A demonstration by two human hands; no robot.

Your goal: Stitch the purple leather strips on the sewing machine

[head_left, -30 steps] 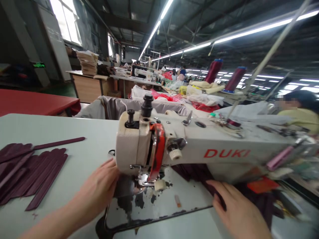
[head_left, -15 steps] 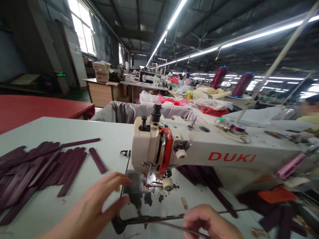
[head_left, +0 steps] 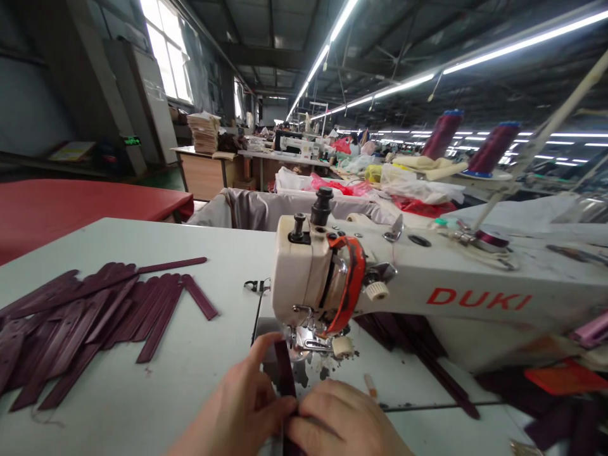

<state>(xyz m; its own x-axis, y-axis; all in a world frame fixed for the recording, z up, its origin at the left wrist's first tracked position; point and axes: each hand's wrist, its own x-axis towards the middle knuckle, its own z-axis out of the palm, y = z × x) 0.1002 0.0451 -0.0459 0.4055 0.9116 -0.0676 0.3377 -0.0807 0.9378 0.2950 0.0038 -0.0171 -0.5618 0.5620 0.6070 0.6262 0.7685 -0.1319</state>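
Strip (head_left: 285, 373): dark maroon, narrow, flat; L (head_left: 251, 399) & R hand (head_left: 339, 418) fingers pinching it nr machine's foot (head_left: 311, 342).

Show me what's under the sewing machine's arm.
Loosely piled dark maroon strips show beneath the sewing machine's arm, one reaching toward the viewer. The arm covers whatever lies farther back.

A sewing workshop — sewing machine (head_left: 394, 278), thread cones (head_left: 491, 151), long ceiling lights (head_left: 323, 60), cluttered worktables (head_left: 209, 172) beyond.

Pale tabletop (head_left: 228, 253), dark maroon strips (head_left: 161, 316) piled.
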